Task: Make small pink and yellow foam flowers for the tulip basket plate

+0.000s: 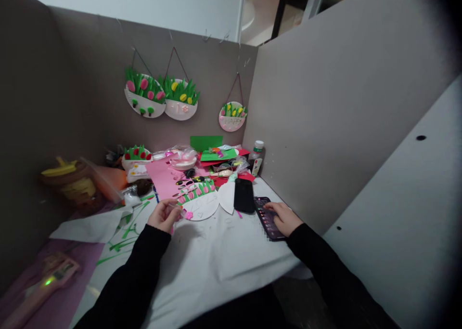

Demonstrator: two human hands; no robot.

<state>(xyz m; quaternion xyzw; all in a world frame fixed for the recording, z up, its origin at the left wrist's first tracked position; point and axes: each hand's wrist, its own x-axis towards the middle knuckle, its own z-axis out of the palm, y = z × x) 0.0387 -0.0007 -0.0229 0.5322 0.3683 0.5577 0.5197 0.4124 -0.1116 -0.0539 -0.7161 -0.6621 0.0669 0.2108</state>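
Right hand [285, 218] on lit phone [266, 219]

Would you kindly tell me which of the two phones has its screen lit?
The phone beneath the right hand: coloured spots show on its screen, while the black phone to its left looks dark.

Your left hand [163, 216] pinches a small pinkish piece [181, 212], too blurred to name, at the edge of a white paper-plate craft [202, 207] with pink paper tulips. Your right hand [284, 218] reaches across the lit smartphone [265, 220], fingers at its screen; a dark-screened phone [244, 195] lies just beside it. Three paper-plate flower baskets [182, 110] hang on the grey partition [212, 61] before you.
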